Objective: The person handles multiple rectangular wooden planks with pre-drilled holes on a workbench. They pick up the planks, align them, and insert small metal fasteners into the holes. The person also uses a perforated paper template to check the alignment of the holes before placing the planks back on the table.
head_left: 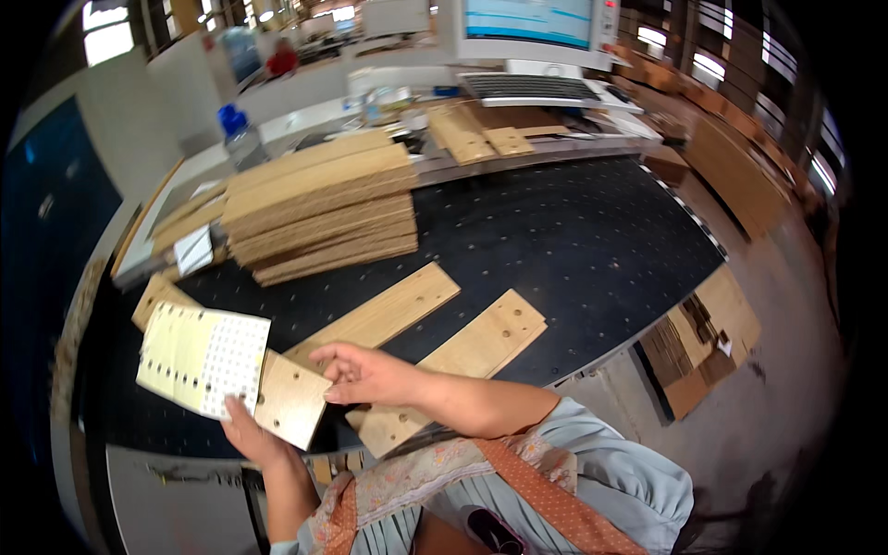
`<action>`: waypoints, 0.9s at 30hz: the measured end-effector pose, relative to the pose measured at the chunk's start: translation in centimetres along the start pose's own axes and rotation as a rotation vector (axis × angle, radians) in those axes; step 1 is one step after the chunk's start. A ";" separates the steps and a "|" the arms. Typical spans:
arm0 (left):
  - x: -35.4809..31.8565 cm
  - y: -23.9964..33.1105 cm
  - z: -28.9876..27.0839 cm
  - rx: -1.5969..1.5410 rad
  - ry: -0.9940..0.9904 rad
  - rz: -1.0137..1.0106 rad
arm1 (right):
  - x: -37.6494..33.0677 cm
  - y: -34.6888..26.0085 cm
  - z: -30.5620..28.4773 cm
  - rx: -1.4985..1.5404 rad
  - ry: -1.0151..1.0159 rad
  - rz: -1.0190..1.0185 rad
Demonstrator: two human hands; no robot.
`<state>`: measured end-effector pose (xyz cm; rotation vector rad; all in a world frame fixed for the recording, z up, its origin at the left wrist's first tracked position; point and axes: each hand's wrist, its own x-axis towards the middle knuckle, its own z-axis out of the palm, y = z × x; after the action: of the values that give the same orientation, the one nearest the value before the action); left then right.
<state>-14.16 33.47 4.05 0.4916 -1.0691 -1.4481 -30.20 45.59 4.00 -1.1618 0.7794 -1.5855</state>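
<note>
— Sheet (203,356) of dotted stickers lay leftmost, pinched with a small wooden panel (291,400) in the left hand (248,433), over the tabletop's (573,250) near edge.
— And the right hand (363,373)?
— It hovered just beside that panel, fingers loosely spread, holding nothing. Two long drilled boards (462,356) lay past it; a stack of boards (319,208) stood behind.

A black perforated desk (573,231) fills the workshop's middle, with a monitor (527,23) and keyboard (532,88) beyond. Bright windows (106,32) (upper left) light the grey floor (768,416).
</note>
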 end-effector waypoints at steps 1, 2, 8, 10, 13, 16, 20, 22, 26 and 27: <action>0.0 -0.3 0.1 -0.005 -0.042 0.024 | -0.2 0.4 0.1 -0.014 0.093 0.031; 0.0 -0.8 0.0 -0.003 -0.069 0.045 | -0.3 0.8 0.1 0.030 0.090 0.087; -1.0 -2.7 1.5 -0.056 -0.384 0.092 | -2.8 2.0 -0.7 0.238 0.311 0.172; -1.2 -2.7 1.6 0.001 -0.452 0.073 | -4.2 1.2 -1.3 0.296 0.395 0.123; -0.3 -3.0 0.9 -0.189 -0.458 -0.025 | -8.3 -1.1 -3.0 0.304 0.483 0.124; 1.2 -2.5 -0.6 -0.267 -0.426 -0.016 | -14.3 -2.2 -5.3 0.263 0.602 0.056; 3.1 -2.3 -4.8 -0.207 -0.355 0.027 | -24.9 -4.4 -7.8 0.120 0.892 -0.047; 3.2 -2.8 -5.5 -0.205 -0.325 -0.020 | -30.2 -5.2 -8.4 0.127 1.000 -0.131; 2.5 -3.9 -4.7 -0.207 -0.306 -0.108 | -36.4 -6.3 -9.2 0.120 1.174 -0.162; 2.3 -4.3 -3.9 -0.210 -0.341 -0.128 | -37.2 -6.5 -9.3 0.109 1.199 -0.163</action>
<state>-13.84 29.49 -0.74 0.1668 -1.1495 -1.7788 -38.87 82.45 -4.90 -0.0684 1.3162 -2.4071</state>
